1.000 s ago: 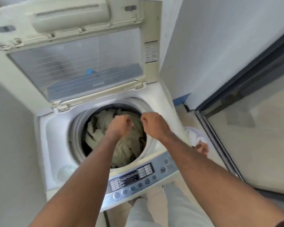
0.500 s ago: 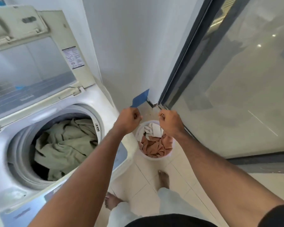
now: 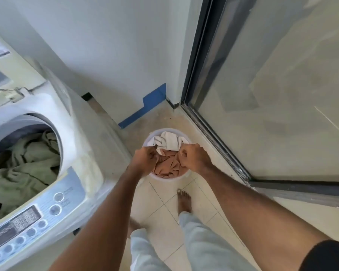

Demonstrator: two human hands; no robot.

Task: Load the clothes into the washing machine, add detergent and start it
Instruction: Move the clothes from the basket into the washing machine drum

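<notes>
**Mid-load: risks at the laundry bucket**

Nearest: bare foot [image 3: 184,201] on the tile floor [image 3: 160,194], close to the bucket [image 3: 187,175], so a trailing sleeve or hem could land underfoot & trip the person.

Both hands are down in the bucket. Left hand [image 3: 145,160] is curled into the rust-brown garment [image 3: 167,166]; right hand [image 3: 194,158] is curled on the same cloth at its right side (fingertips hidden, so the grip is prob. a pinch, can't confirm). The white garment [image 3: 167,140] lies tangled over the brown one's far edge, so lifting may drag it out onto the floor.

Left, the washing machine [image 3: 82,145] stands w/ lid up, a green garment [image 3: 22,169] already in the drum. A carried piece could snag the rim or drape over the control panel [image 3: 29,223].
</notes>
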